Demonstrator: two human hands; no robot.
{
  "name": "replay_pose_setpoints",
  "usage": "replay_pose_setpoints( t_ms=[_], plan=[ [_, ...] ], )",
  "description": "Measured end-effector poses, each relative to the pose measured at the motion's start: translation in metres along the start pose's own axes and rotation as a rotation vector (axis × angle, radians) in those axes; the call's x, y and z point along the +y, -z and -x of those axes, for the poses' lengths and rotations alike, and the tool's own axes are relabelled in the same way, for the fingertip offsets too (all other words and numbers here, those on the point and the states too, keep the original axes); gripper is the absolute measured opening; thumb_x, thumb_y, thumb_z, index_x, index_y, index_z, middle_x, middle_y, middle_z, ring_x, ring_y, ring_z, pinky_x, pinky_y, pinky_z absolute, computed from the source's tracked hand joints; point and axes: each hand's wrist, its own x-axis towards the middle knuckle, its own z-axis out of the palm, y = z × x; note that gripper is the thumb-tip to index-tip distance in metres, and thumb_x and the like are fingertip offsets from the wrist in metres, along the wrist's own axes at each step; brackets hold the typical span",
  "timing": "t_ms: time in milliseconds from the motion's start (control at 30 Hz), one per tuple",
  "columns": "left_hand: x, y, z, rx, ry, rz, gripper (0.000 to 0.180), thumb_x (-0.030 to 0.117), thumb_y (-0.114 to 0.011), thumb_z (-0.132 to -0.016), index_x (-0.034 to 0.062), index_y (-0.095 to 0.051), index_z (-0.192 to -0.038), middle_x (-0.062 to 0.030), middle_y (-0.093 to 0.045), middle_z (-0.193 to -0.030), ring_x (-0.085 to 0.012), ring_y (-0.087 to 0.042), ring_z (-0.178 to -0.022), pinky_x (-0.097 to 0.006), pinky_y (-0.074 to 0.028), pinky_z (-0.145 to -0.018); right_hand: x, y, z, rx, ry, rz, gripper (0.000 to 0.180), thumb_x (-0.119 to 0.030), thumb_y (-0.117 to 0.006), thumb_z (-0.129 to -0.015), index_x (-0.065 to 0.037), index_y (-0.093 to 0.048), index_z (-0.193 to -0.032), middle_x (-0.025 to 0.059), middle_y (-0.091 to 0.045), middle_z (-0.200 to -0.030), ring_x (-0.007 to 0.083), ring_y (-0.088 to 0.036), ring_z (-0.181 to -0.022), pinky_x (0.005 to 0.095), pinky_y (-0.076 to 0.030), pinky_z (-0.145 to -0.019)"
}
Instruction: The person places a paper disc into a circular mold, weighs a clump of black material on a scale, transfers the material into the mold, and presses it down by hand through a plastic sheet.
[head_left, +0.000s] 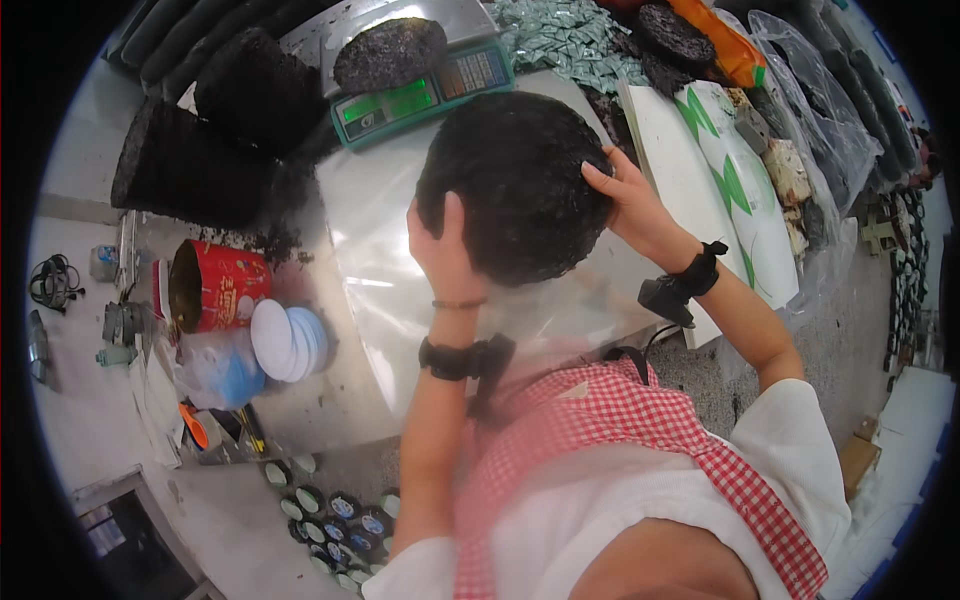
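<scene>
Checked apron (640,420) and white sleeves sit closest to the lens; from there both our forearms rise to a big round dark cake (515,185) of pressed, crumbly material. We hold it between two palms over a clear plastic sheet (370,270) spread on the surface (300,410), likely so crumbs land on the sheet. Left hand (445,250) lies flat against the cake's lower left edge, grip spread, thumb up along the side. Right hand (625,195) cups the right rim, fingers curled over the top edge, grip spread and pressing inward. Black bands with small devices sit on both wrists.

Behind the cake, a green scale (420,90) carries a second dark cake (390,50) on its pan. More dark blocks (200,150) are stacked at far left. Left of the sheet: a red tin (215,285) lying on its side, a fan of white round discs (285,340), a blue-tinted bag (215,370). Right of us, white paper with green print (700,170). Small round lids (340,515) lie on the floor below.
</scene>
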Motion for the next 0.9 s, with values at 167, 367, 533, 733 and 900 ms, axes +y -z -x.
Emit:
replay_pose_setpoints(
  t_ms=[167, 367, 533, 733, 900],
  plan=[
    [0.022, 0.048, 0.005, 0.006, -0.077, -0.123, 0.048, 0.027, -0.055, -0.098, 0.0033, -0.039, -0.137, -0.0128, -0.054, -0.126, -0.0204, -0.053, -0.115, -0.036, -0.044, -0.097, -0.009, 0.009, 0.007, 0.046, 0.274, -0.122, 0.032, -0.015, -0.055, -0.097, 0.001, -0.051, -0.125, 0.0085, -0.062, -0.119, 0.0173, -0.059, -0.110, 0.0326, -0.051, -0.090],
    [0.017, 0.080, 0.006, 0.291, -0.231, -0.352, 0.040, 0.017, -0.052, -0.098, 0.0003, -0.045, -0.133, -0.0115, -0.057, -0.116, -0.0210, -0.055, -0.112, -0.032, -0.048, -0.094, 0.049, -0.009, 0.004, -0.152, 1.264, 1.401, 0.047, 0.009, -0.048, -0.084, -0.007, -0.057, -0.127, 0.0148, -0.055, -0.133, 0.0338, -0.055, -0.119, 0.0381, -0.045, -0.100],
    [-0.006, 0.063, 0.002, -0.518, -0.557, -1.232, 0.072, 0.028, -0.076, -0.078, 0.0026, -0.044, -0.138, -0.0164, -0.053, -0.122, -0.0310, -0.055, -0.105, -0.036, -0.049, -0.086, 0.068, 0.007, -0.028, -0.750, 0.745, 1.300, 0.065, -0.008, -0.072, -0.073, -0.005, -0.048, -0.134, 0.0174, -0.053, -0.127, 0.0347, -0.051, -0.119, 0.0403, -0.046, -0.097],
    [-0.013, 0.029, -0.037, -0.782, -0.365, -1.727, 0.115, 0.046, -0.087, -0.054, -0.0033, -0.033, -0.142, -0.0181, -0.045, -0.114, -0.0328, -0.055, -0.089, -0.038, -0.052, -0.078, 0.067, -0.033, -0.078, -0.527, 0.501, 1.717, 0.112, -0.025, -0.089, -0.052, 0.009, -0.030, -0.140, 0.0222, -0.051, -0.108, 0.0337, -0.059, -0.096, 0.0368, -0.053, -0.077],
    [-0.033, 0.015, -0.036, -0.780, -0.336, -1.923, 0.104, 0.040, -0.082, -0.064, -0.0055, -0.030, -0.142, -0.0161, -0.045, -0.108, -0.0306, -0.054, -0.087, -0.033, -0.055, -0.062, 0.094, -0.035, -0.087, -0.425, 0.422, 1.980, 0.114, -0.023, -0.088, -0.047, 0.009, -0.029, -0.140, 0.0209, -0.050, -0.115, 0.0344, -0.061, -0.091, 0.0386, -0.053, -0.073]
  ],
)
